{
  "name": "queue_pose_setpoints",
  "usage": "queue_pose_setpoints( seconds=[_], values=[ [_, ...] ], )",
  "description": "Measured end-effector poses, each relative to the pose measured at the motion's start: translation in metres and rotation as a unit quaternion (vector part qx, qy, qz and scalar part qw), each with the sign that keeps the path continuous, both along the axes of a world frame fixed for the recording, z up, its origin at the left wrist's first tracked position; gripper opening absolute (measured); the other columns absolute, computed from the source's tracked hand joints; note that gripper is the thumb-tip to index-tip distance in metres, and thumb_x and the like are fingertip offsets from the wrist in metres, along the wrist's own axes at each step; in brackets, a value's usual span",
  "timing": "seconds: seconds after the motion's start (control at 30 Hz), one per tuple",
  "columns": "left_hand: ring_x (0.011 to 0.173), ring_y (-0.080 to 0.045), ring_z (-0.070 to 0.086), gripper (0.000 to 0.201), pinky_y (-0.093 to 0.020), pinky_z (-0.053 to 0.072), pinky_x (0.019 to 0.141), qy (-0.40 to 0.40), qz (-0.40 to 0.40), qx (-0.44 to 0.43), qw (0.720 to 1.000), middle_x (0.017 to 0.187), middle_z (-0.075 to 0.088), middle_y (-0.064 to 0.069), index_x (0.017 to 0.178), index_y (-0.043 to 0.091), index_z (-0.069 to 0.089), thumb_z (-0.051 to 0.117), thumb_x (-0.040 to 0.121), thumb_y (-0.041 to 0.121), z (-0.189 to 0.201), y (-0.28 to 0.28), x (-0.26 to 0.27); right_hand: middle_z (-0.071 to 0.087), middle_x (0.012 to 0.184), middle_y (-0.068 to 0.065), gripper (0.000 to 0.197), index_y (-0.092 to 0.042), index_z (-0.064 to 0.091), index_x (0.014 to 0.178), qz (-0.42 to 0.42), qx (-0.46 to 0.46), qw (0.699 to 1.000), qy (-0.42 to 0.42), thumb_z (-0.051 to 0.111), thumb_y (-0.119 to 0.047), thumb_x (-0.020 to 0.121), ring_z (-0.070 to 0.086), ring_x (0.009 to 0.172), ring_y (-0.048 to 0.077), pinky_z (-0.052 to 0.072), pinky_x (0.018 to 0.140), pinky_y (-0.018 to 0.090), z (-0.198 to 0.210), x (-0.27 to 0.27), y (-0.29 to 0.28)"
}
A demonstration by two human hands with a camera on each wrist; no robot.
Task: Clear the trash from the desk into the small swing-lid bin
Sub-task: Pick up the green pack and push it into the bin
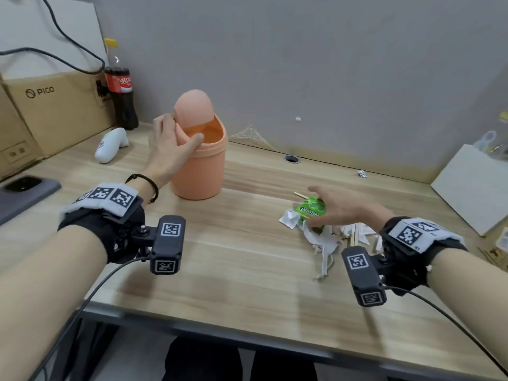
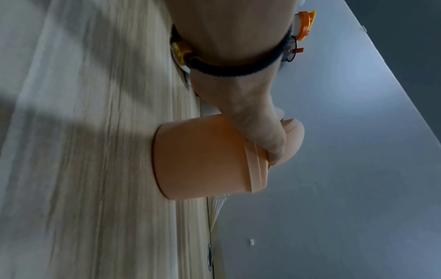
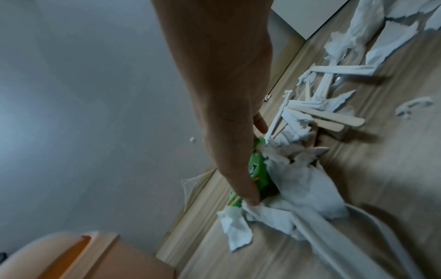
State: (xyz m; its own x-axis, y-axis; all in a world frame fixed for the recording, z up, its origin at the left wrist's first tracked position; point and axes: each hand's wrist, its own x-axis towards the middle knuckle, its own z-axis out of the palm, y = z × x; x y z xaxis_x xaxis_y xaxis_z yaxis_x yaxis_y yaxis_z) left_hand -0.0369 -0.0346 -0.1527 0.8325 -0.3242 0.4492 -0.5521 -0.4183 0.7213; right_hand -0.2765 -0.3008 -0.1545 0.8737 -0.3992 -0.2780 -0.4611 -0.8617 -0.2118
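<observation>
- Fingers (image 1: 316,191) of the right hand (image 1: 343,209) reach down over a green wrapper (image 1: 312,210) near the desk's (image 1: 247,270) right front; thumb and fingers are partly curled about it, closing to a grip; the lift is judged not yet made.
- Crumpled white paper (image 1: 321,237) and wooden sticks (image 3: 334,117) lie touching and just behind that hand, toward the right edge.
- Left hand (image 1: 167,149), farther back, holds the swing lid (image 1: 193,107) tipped open, thumb on the rim of the bin (image 1: 198,171); the opening faces the right hand, which is judged the nearer to the trash.
</observation>
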Motion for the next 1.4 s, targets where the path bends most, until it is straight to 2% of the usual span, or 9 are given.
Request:
queue_pose_setpoints(
  seconds=[0.2, 0.4, 0.47, 0.57, 0.77, 1.07, 1.2, 1.3, 1.4],
  values=[
    [0.13, -0.028, 0.032, 0.053, -0.033, 0.024, 0.104, -0.002, -0.014, -0.049, 0.999, 0.139, 0.034, -0.01, 0.136, 0.012, 0.04, 0.043, 0.093, 0.041, -0.003, -0.007, 0.0, 0.055, 0.131, 0.009, 0.053, -0.021, 0.04, 0.14, -0.064, 0.124, 0.973, -0.184, 0.059, -0.031, 0.092, 0.059, 0.108, 0.024, 0.046, 0.095, 0.037, 0.035, 0.022, 0.02],
    [0.126, -0.024, 0.035, 0.039, -0.034, 0.025, 0.106, -0.029, -0.03, -0.055, 0.998, 0.133, 0.038, -0.008, 0.132, 0.013, 0.043, 0.039, 0.099, 0.034, -0.005, -0.007, -0.002, 0.058, 0.124, -0.002, 0.029, -0.022, 0.061, 0.12, 0.056, 0.14, 0.934, -0.325, 0.058, -0.031, 0.093, 0.053, 0.113, 0.013, 0.041, 0.098, 0.03, 0.071, 0.078, 0.082],
    [0.124, -0.024, 0.038, 0.044, -0.033, 0.028, 0.105, -0.026, -0.038, -0.057, 0.997, 0.133, 0.039, -0.006, 0.131, 0.013, 0.045, 0.038, 0.096, 0.039, -0.006, -0.007, 0.001, 0.06, 0.119, -0.002, 0.025, -0.022, 0.063, 0.114, 0.095, 0.136, 0.93, -0.327, 0.059, -0.035, 0.093, 0.055, 0.105, 0.013, 0.042, 0.089, 0.027, 0.078, 0.095, 0.099],
    [0.122, -0.022, 0.041, 0.05, -0.046, 0.042, 0.104, -0.007, -0.053, -0.077, 0.996, 0.127, 0.04, 0.004, 0.132, 0.016, 0.045, 0.038, 0.093, 0.046, -0.008, -0.004, 0.005, 0.059, 0.113, -0.002, 0.026, -0.021, 0.063, 0.111, 0.132, 0.095, 0.935, -0.315, 0.06, -0.038, 0.092, 0.054, 0.099, 0.012, 0.038, 0.081, 0.024, 0.078, 0.118, 0.113],
    [0.124, -0.02, 0.042, 0.051, -0.047, 0.041, 0.103, 0.001, -0.069, -0.101, 0.992, 0.13, 0.046, -0.001, 0.132, 0.015, 0.046, 0.039, 0.09, 0.043, -0.006, -0.001, 0.004, 0.061, 0.091, 0.005, 0.027, -0.017, 0.061, 0.095, 0.176, 0.018, 0.931, -0.32, 0.048, -0.041, 0.098, 0.051, 0.084, 0.018, 0.034, 0.064, 0.019, 0.073, 0.15, 0.124],
    [0.122, -0.018, 0.042, 0.047, -0.039, 0.032, 0.107, -0.006, -0.075, -0.106, 0.992, 0.131, 0.048, -0.001, 0.131, 0.014, 0.047, 0.034, 0.093, 0.037, -0.004, 0.0, -0.001, 0.05, 0.093, 0.004, 0.032, -0.014, 0.06, 0.105, 0.26, -0.143, 0.892, -0.341, 0.047, -0.042, 0.099, 0.046, 0.087, 0.021, 0.035, 0.075, 0.03, 0.072, 0.147, 0.118],
    [0.117, -0.015, 0.045, 0.04, -0.037, 0.033, 0.105, -0.015, -0.084, -0.114, 0.99, 0.127, 0.051, 0.004, 0.126, 0.017, 0.053, 0.029, 0.098, 0.033, -0.007, 0.001, 0.001, 0.051, 0.102, 0.016, 0.048, -0.007, 0.054, 0.105, 0.25, -0.285, 0.881, -0.282, 0.024, -0.044, 0.097, 0.046, 0.088, 0.033, 0.043, 0.076, 0.045, 0.063, 0.145, 0.128],
    [0.116, -0.015, 0.046, 0.038, -0.039, 0.037, 0.103, -0.017, -0.081, -0.109, 0.991, 0.125, 0.054, 0.005, 0.121, 0.02, 0.055, 0.03, 0.098, 0.034, -0.009, -0.001, 0.002, 0.048, 0.111, 0.022, 0.039, -0.001, 0.053, 0.109, 0.266, -0.234, 0.898, -0.261, 0.027, -0.029, 0.1, 0.044, 0.096, 0.033, 0.041, 0.085, 0.043, 0.055, 0.147, 0.138],
    [0.116, -0.016, 0.046, 0.035, -0.036, 0.036, 0.102, -0.026, -0.069, -0.103, 0.992, 0.127, 0.052, 0.004, 0.123, 0.02, 0.054, 0.03, 0.1, 0.032, -0.009, -0.001, 0.001, 0.04, 0.12, 0.012, 0.024, -0.004, 0.041, 0.121, 0.242, -0.052, 0.933, -0.262, 0.04, -0.016, 0.099, 0.04, 0.102, 0.021, 0.031, 0.083, 0.023, 0.061, 0.141, 0.134]
  ],
)
